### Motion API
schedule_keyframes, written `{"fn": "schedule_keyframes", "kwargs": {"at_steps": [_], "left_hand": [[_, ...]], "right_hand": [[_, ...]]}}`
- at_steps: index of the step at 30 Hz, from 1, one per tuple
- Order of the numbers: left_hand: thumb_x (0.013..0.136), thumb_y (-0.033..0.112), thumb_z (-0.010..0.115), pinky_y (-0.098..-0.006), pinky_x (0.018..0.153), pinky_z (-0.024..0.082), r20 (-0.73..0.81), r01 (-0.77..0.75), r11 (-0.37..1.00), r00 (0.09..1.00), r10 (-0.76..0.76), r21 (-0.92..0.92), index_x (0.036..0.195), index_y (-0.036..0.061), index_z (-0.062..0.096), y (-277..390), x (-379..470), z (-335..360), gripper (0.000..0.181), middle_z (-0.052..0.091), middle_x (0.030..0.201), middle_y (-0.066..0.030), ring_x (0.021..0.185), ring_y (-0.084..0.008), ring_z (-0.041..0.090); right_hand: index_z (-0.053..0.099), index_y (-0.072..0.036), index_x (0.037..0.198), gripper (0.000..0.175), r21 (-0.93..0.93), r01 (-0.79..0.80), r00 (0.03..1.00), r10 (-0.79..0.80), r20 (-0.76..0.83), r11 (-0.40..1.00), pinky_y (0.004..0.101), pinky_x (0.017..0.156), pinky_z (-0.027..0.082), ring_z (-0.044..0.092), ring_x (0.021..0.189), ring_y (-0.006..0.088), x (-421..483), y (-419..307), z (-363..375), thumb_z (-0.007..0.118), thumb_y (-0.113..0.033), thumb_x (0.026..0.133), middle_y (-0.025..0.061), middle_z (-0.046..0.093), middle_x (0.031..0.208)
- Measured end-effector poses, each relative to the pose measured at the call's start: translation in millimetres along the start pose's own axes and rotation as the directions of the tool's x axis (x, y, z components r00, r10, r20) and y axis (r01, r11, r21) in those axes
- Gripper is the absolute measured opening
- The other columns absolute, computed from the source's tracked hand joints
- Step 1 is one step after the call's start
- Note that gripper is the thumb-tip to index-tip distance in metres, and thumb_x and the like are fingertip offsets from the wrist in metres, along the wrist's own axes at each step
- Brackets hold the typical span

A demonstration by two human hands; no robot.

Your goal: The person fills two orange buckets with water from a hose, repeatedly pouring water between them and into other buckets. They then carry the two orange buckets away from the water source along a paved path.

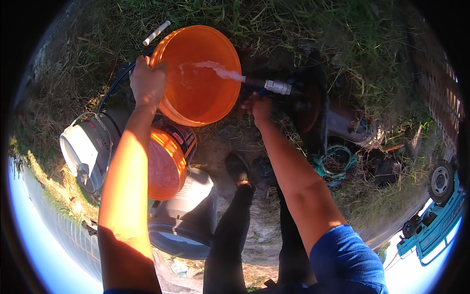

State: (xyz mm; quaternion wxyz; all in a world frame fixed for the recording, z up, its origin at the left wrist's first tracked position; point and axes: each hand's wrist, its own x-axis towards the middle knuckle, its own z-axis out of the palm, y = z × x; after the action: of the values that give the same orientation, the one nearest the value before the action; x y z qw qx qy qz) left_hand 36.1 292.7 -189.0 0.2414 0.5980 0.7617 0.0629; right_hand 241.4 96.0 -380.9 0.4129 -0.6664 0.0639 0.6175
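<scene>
My left hand (148,79) grips the rim of a tilted orange plastic bucket (198,99) on its left side. Water (220,71) pours into it from a short pipe with a metal ball valve (278,87). Just below the valve, my right hand (260,107) has its fingers bent near a blue lever (263,92); whether it grips the lever I cannot tell. A second orange bucket (165,169) holding liquid is under my left forearm. Near it are a grey bucket (86,147) with a wire handle and a large grey tub (180,235).
A black hose (114,82) runs behind the left hand. A dark container (317,110) stands beside the valve. Coiled green rope (335,161) lies on the ground to the right. Grass (264,22) surrounds the dirt, and a turquoise truck (433,224) is at far right.
</scene>
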Motion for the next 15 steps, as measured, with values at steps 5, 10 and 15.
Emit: {"fn": "schedule_keyframes", "kwargs": {"at_steps": [5, 10, 15], "left_hand": [[0.074, 0.030, 0.060, -0.0445, 0.089, 0.045, 0.038, 0.022, 0.997, 0.999, -0.025, 0.070, 0.117, -0.0043, 0.048, 4.2, -15.2, -4.1, 0.056, 0.060, 0.106, -0.0294, 0.101, -0.0437, 0.057], [0.076, 0.027, 0.058, -0.0446, 0.088, 0.046, -0.006, 0.082, 0.985, 0.997, -0.082, 0.151, 0.119, 0.0007, 0.049, 3.2, -11.2, -6.7, 0.051, 0.061, 0.106, -0.0247, 0.100, -0.0398, 0.059], [0.079, 0.024, 0.056, -0.0442, 0.083, 0.048, -0.155, 0.207, 0.960, 0.972, -0.179, 0.188, 0.114, 0.0068, 0.054, 4.3, -10.9, -6.3, 0.040, 0.062, 0.107, -0.0154, 0.097, -0.0357, 0.061]], "right_hand": [[0.051, -0.006, 0.088, 0.023, 0.022, -0.052, 0.998, 0.052, -0.031, 0.998, 0.0265, 0.039, 0.040, 0.065, 0.054, 0.0193, 3.7, -1.4, 5.6, 0.052, -0.028, 0.094, 0.0081, 0.064, 0.069], [0.051, -0.005, 0.090, 0.024, 0.059, 0.099, 0.987, -0.106, 0.124, 0.993, 0.0258, 0.040, 0.042, 0.066, 0.058, 0.0196, 15.9, -5.9, 13.8, 0.050, -0.029, 0.095, 0.0079, 0.065, 0.070], [0.052, -0.005, 0.093, 0.022, 0.056, -0.136, 0.990, 0.133, 0.055, 0.989, 0.0276, 0.044, 0.048, 0.064, 0.058, 0.0197, 5.3, -17.7, 14.8, 0.049, -0.027, 0.095, 0.0093, 0.064, 0.070]]}}
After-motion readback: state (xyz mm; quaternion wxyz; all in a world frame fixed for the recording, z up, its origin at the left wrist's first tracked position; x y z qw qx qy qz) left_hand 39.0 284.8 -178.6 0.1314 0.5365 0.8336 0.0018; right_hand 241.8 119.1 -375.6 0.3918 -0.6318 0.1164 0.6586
